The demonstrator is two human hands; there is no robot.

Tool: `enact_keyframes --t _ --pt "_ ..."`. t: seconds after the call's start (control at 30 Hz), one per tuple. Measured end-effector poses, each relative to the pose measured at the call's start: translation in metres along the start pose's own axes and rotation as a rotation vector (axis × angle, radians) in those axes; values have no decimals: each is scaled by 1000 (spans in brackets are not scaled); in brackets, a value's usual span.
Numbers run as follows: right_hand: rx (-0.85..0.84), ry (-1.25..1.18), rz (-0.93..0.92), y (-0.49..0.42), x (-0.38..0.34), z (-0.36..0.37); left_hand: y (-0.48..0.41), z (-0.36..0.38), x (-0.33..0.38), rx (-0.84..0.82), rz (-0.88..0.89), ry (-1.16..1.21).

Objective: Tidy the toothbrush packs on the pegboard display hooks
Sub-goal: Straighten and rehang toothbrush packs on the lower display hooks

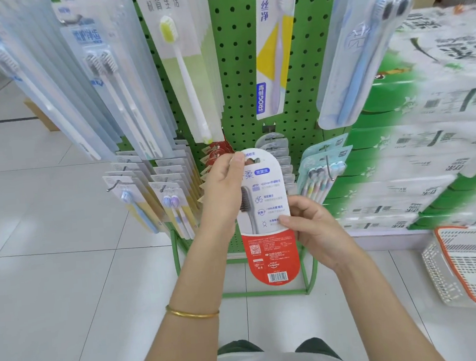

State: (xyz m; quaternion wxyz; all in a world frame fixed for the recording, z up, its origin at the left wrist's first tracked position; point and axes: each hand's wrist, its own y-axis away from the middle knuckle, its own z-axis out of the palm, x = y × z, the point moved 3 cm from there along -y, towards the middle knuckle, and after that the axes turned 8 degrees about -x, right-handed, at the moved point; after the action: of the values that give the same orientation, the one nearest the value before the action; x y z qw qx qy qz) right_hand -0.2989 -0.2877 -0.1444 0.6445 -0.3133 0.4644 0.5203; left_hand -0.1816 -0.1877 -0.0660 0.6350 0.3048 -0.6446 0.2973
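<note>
Hands grip toothbrush pack, covering its left edge

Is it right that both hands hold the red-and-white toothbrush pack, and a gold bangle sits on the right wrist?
Not quite. In the head view the gold bangle sits on the left wrist, not the right. The rest stands: the left hand grips the pack near its top and the right hand holds its right edge.
</note>
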Motion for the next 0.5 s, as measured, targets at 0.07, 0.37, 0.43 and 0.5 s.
enact_keyframes --t 0.07,0.37,0.43,0.5 --pt "-39 -93 69 0 3 2 -2 3 -2 -23 -38 65" --pt "-289 -364 136 6 11 21 0 10 -7 -113 -87 208" --pt "-309 -355 124 4 14 21 0 9 -9 -120 -107 166" --pt "-323 -316 94 3 15 19 -1 11 -11 -151 -116 79"
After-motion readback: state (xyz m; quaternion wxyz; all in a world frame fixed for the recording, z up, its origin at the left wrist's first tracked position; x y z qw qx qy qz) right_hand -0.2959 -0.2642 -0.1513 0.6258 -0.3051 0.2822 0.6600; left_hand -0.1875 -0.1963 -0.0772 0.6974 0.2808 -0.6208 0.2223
